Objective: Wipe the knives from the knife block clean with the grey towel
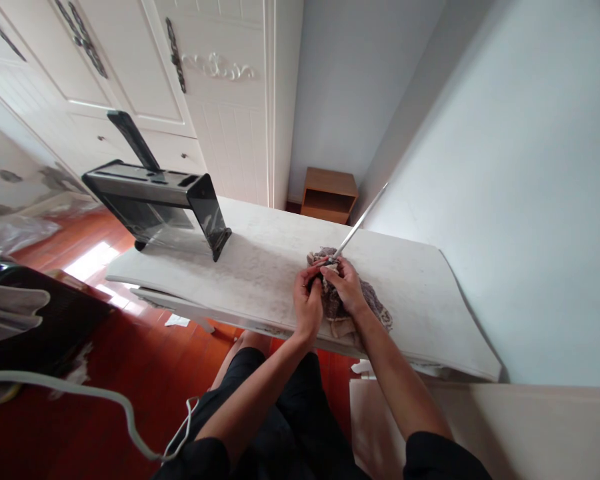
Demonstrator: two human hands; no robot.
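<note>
A crumpled brown and cream patterned cloth [375,308] rests on the white tabletop [275,267], bunched beneath and between both hands. From this bundle a long, thin silver rod or blade [363,218] slants up and away to the right; which of the two it is I cannot make out. My left hand [309,303] is closed on the cloth's left side, near the foot of the silver shaft. Thumb and fingers of my right hand [347,285] pinch the cloth right at that lower end. The shaft's base is hidden among the fingers and folds.
A black-framed holder with clear panels [177,200] stands at the table's left, a dark handle [133,140] rising from it. Behind are a white wardrobe [225,120] and a small brown open-front cabinet [330,190]. A white cable [125,403] runs by my left side.
</note>
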